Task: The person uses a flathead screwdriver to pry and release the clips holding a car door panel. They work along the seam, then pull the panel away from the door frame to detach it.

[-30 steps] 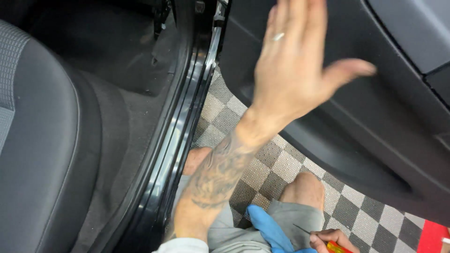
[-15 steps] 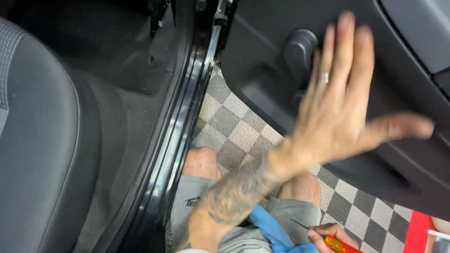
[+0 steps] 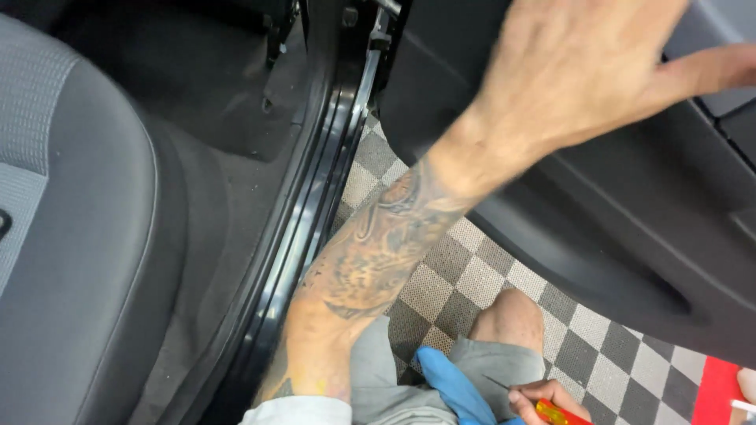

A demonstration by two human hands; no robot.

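Closest to me, at the bottom edge, my right hand (image 3: 543, 397) is curled around a small screwdriver (image 3: 551, 411) with a red and yellow handle; its thin dark shaft points up and to the left, over my grey shorts. Only part of that hand shows, so I can see the fingers closed on the handle but not much more. Just beside it lies a blue cloth (image 3: 457, 389), draped over my lap between my thighs. My bare knee (image 3: 508, 315) sticks out past the shorts, above the checkered floor tiles (image 3: 465, 275) in grey and cream. A red tile (image 3: 720, 386) sits at the lower right corner.

My tattooed left forearm (image 3: 370, 260) runs up from the lower middle, crossing over the black door sill (image 3: 315, 228) and the tiles. Further out, my left hand (image 3: 583, 71) is spread wide open, palm down, fingers stretched out and thumb pointing right. It holds nothing. It is blurred, so I cannot tell whether it is pressed against the dark door panel (image 3: 630, 205) or just above it.

To the left is the grey car seat (image 3: 71, 236), and beyond it the dark carpeted footwell (image 3: 213, 94).
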